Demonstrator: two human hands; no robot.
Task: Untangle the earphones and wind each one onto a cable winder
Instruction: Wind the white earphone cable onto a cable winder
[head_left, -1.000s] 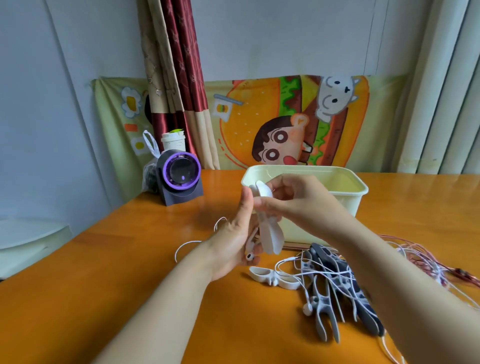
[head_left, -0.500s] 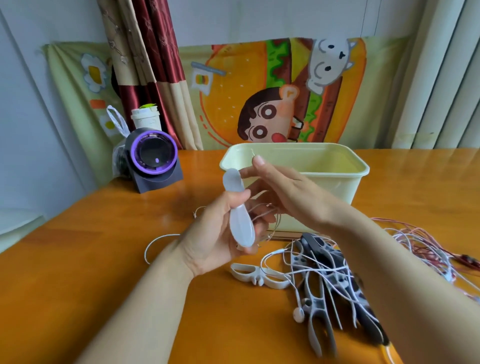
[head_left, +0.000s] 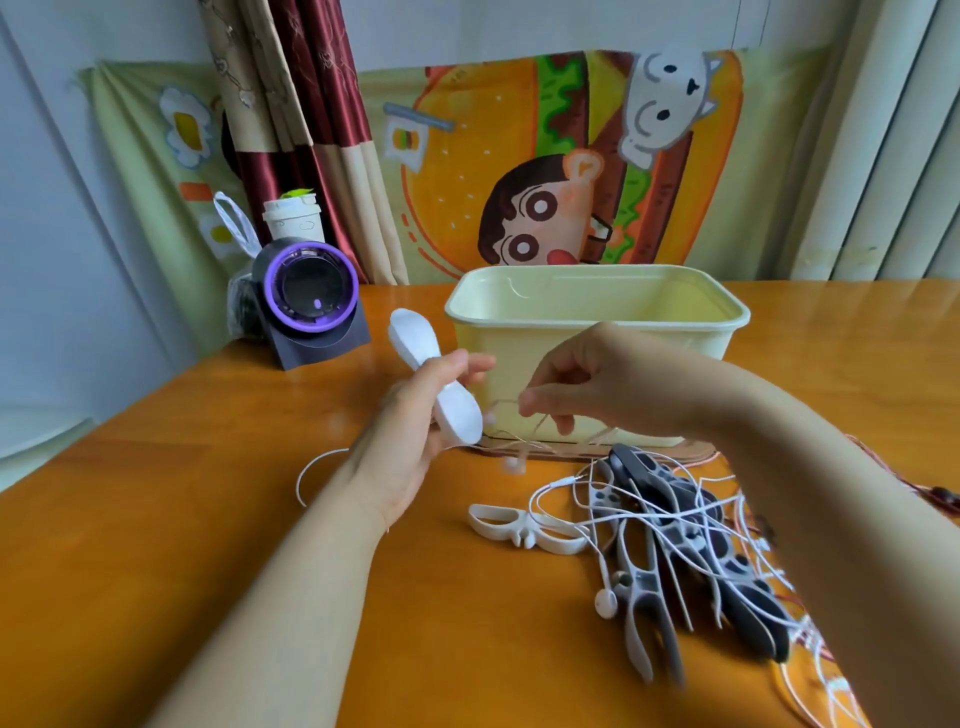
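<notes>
My left hand (head_left: 410, 441) grips a white bone-shaped cable winder (head_left: 434, 382) by its waist, held upright and tilted left. My right hand (head_left: 582, 384) pinches a thin white earphone cable (head_left: 524, 441) just right of the winder; the cable is blurred and its earbuds dangle below. Part of this cable trails on the table left of my wrist. A tangle of white earphones (head_left: 613, 561) lies over a pile of grey and dark winders (head_left: 675, 545) at the right. One flat white winder (head_left: 524, 527) lies alone beside the pile.
A pale yellow plastic tub (head_left: 597, 312) stands behind my hands. A purple-ringed dark device (head_left: 311, 301) and a paper cup (head_left: 291, 221) sit at the back left. Red cables (head_left: 924, 488) lie at the right edge. The orange table (head_left: 156, 519) borders a cloth-draped wall.
My right hand has come off the winder and dropped to the right, now pinching the cable. The left hand has tilted the winder to the left. The view has shifted downward.
</notes>
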